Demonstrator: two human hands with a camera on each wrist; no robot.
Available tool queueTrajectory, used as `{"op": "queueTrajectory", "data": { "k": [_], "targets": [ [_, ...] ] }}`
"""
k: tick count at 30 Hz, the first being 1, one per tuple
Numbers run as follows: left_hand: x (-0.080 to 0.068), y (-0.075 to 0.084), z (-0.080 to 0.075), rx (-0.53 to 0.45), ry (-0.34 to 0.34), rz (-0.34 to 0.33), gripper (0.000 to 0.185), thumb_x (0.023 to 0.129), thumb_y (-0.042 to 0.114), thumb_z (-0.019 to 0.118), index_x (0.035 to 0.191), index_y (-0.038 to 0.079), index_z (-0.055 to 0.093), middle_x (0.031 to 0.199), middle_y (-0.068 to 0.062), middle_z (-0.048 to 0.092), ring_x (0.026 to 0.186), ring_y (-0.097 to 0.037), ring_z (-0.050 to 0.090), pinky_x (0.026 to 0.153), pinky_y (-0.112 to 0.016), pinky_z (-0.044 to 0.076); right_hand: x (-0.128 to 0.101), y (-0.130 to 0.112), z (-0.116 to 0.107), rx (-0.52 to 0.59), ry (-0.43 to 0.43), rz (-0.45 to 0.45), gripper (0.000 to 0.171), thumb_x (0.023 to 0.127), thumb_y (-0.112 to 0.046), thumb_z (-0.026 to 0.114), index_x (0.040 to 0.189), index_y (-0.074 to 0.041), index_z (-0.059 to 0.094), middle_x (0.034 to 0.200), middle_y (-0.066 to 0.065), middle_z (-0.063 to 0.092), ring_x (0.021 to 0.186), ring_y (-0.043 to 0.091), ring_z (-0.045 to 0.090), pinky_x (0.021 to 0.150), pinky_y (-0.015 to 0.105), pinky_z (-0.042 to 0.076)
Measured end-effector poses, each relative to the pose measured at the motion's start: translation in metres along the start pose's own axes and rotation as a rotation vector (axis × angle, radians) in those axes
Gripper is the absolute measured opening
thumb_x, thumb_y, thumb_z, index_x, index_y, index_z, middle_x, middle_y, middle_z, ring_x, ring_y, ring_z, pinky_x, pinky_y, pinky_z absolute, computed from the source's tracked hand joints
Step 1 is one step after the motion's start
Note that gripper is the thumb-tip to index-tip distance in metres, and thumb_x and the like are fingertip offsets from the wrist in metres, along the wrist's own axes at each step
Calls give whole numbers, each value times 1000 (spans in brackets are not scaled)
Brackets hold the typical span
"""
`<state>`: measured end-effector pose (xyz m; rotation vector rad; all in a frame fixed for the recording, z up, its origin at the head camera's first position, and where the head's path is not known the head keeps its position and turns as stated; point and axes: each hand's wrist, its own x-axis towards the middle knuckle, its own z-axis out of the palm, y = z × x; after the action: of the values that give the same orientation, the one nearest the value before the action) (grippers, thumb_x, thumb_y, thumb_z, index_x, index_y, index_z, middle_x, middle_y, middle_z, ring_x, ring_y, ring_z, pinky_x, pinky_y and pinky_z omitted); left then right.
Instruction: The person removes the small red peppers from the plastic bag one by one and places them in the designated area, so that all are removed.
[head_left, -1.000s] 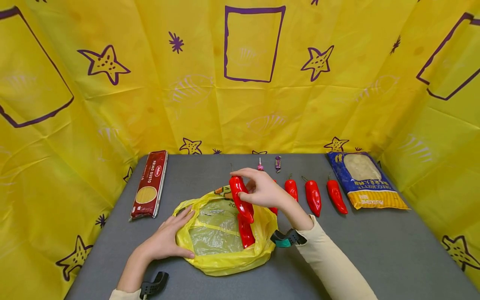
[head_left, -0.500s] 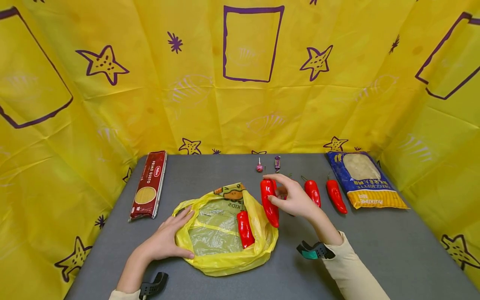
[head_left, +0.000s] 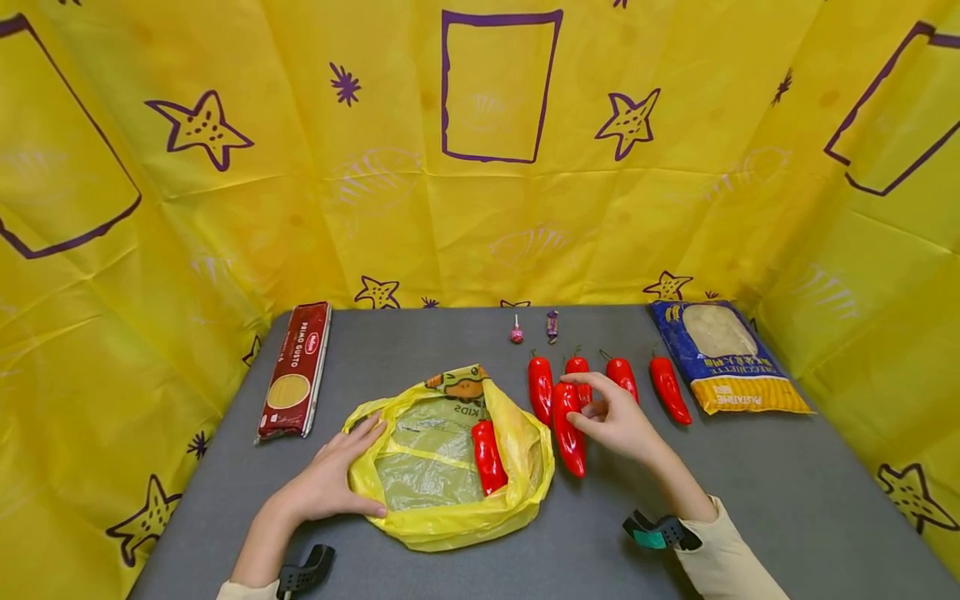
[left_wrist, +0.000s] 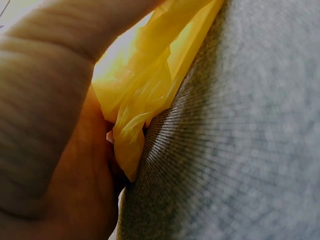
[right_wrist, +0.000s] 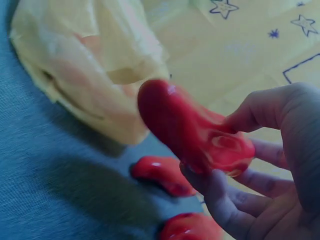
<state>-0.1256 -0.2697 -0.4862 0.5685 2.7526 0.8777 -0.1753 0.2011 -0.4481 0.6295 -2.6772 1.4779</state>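
Observation:
A yellow plastic bag [head_left: 450, 521] lies open on the grey table [head_left: 750, 467] with one red pepper [head_left: 487, 457] inside. My left hand [head_left: 341, 475] rests flat on the bag's left rim, fingers straight; the left wrist view shows the bag's plastic [left_wrist: 145, 85] tucked against the hand [left_wrist: 50, 125]. My right hand [head_left: 577, 404] pinches another red pepper [head_left: 567, 433] just right of the bag, low over the table. In the right wrist view this pepper [right_wrist: 190, 130] sits between thumb and fingers [right_wrist: 260, 200], with the bag [right_wrist: 85, 65] behind it.
Several more red peppers [head_left: 669, 387] lie in a row behind my right hand. A spaghetti pack [head_left: 294, 371] lies at the left and a blue pasta bag [head_left: 720, 354] at the right. A lollipop [head_left: 517, 333] and a wrapped candy [head_left: 552, 325] sit at the back. Yellow cloth walls surround the table.
My right hand has carried its pepper from above the bag rightward and down, to beside the bag near the row of peppers. The left hand has stayed on the rim.

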Motion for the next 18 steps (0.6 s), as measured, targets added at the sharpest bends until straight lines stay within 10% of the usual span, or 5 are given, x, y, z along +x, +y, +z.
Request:
{"op": "queueTrajectory", "data": {
  "k": [18],
  "targets": [
    [-1,2,-1,6,-9,-13,124,68,61,95,167,13,36,177,-11,22,148,-69,23,111,-85,21,-29,19,23,-113,127,-21,34,88,-2,80,121,-9,73,116,9,66,62,6,55,58,23,53]
  ]
}}
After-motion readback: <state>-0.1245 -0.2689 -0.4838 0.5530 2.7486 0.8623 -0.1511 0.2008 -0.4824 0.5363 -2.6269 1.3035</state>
